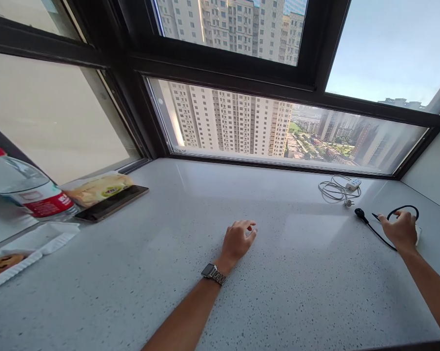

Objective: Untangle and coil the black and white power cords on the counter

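My left hand (238, 240), a metal watch on its wrist, rests on the speckled grey window ledge (190, 273) near the middle, fingers curled over a small white and red object (250, 229) that I cannot name. My right hand (401, 229) lies at the right side of the ledge, fingers closed on a black cable (375, 230) and on a white thing mostly hidden under the palm. The cable loops behind the hand and ends in a round black plug to its left.
A white charger with coiled cord (339, 189) lies near the window. At the left stand a water bottle (26, 187), a snack packet (97, 187) on a dark tablet (112, 202), and a white tray (40, 241) holding a cookie (0, 264). Glass panes bound the ledge.
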Demonstrator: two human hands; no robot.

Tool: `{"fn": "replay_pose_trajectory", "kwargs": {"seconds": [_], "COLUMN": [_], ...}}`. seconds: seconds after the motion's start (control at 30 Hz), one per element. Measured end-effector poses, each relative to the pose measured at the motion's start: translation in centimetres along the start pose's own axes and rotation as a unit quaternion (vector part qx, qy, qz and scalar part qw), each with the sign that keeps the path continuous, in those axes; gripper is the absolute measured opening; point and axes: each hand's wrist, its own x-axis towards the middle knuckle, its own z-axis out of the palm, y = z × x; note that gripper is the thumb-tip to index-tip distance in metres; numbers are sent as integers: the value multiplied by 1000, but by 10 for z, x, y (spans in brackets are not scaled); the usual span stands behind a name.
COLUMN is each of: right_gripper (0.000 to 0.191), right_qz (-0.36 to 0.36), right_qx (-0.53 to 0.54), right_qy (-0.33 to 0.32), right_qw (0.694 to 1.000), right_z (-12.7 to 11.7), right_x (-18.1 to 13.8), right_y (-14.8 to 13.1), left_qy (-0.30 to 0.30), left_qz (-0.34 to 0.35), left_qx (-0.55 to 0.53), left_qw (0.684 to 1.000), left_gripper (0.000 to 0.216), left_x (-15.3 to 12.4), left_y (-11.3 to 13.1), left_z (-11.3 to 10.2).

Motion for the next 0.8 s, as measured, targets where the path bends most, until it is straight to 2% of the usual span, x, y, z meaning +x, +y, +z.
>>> {"fn": "replay_pose_trajectory", "kwargs": {"seconds": [0.1,0.23,0.27,0.4,0.47,0.53,0.63,0.8], "right_gripper": [69,54,54,64,62,49,33,35], "right_qz": [-63,-208,-218,-163,-106,-48,-3,31], "right_qx": [38,56,35,-63,-79,-69,-35,41], "right_qy": [6,-149,-158,-87,-116,-167,-186,-162], "right_qw": [997,965,962,981,984,982,982,986], "right_z": [15,52,61,84,84,80,77,84], "right_x": [-25,-44,-45,-26,-8,9,32,51], "right_y": [-10,-10,-7,13,22,25,17,-10], "left_qy": [8,13,16,32,36,36,30,28], "left_qz": [5,30,39,59,58,59,61,51], "left_qx": [-1,-23,-31,-50,-55,-57,-58,-65], "left_qw": [1000,999,999,997,996,996,996,996], "left_gripper": [24,25,26,28,27,27,26,29], "left_x": [0,-1,-1,-2,-1,-1,-1,-3], "left_y": [0,0,0,0,0,1,1,4], "left_z": [0,0,0,0,-1,-1,-1,-4]}}
